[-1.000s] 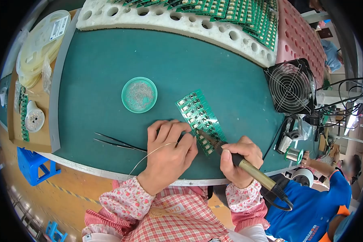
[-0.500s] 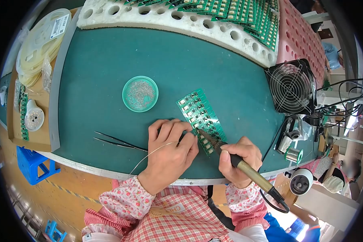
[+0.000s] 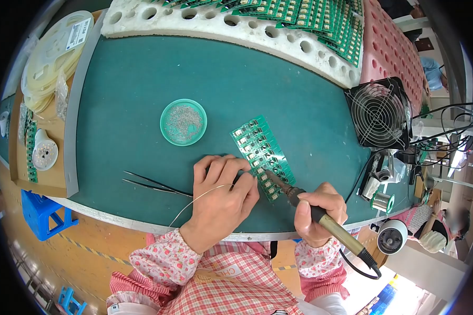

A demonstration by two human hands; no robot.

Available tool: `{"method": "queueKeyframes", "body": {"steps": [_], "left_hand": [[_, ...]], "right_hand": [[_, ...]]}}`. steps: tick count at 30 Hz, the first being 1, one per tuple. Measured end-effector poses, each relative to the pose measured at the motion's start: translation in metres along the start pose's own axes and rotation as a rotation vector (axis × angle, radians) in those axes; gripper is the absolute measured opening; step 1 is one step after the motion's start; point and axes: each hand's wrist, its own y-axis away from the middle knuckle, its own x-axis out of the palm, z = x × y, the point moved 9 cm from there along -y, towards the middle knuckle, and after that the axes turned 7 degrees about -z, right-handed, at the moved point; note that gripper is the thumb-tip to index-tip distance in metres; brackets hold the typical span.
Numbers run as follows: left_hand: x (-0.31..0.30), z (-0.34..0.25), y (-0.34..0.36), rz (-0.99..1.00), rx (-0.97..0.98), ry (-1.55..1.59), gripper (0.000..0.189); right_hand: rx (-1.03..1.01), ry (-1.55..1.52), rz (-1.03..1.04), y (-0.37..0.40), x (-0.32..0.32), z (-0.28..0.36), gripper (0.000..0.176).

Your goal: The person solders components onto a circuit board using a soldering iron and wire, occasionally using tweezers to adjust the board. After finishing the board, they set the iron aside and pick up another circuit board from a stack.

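My left hand (image 3: 220,197) is closed at the lower left edge of the green circuit board (image 3: 263,152), with thin solder wire (image 3: 194,201) running between its fingers and over its back. Black tweezers (image 3: 157,185) lie on the mat, their far end hidden under this hand. My right hand (image 3: 320,212) grips a soldering iron (image 3: 341,233), whose tip is over the lower part of the board. Left of the board stands a round green dish (image 3: 184,122) of tiny metal pieces.
White foam (image 3: 231,26) with many circuit boards lines the back. A black fan (image 3: 378,113) and solder spool (image 3: 382,202) stand right. A cardboard tray (image 3: 63,157) with reels (image 3: 52,58) and a white scoop (image 3: 45,152) is left. Another person (image 3: 436,231) is at far right.
My right hand and the soldering iron have shifted slightly right, drawing the tip away from my left fingertips. My left hand has hardly moved.
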Motion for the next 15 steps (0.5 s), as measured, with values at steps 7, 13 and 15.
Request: {"method": "queueKeyframes", "body": {"steps": [7, 13, 15], "left_hand": [[0.001, -0.001, 0.001, 0.009, 0.003, 0.002, 0.018], [-0.002, -0.018, 0.009, 0.099, 0.119, 0.094, 0.016], [-0.007, -0.034, 0.015, 0.143, 0.203, 0.145, 0.017]], "right_hand": [[0.048, 0.025, -0.068, 0.011, -0.012, -0.009, 0.019], [-0.037, 0.081, -0.077, 0.016, -0.020, 0.003, 0.020], [-0.121, 0.198, 0.080, 0.021, -0.011, 0.013, 0.032]]}}
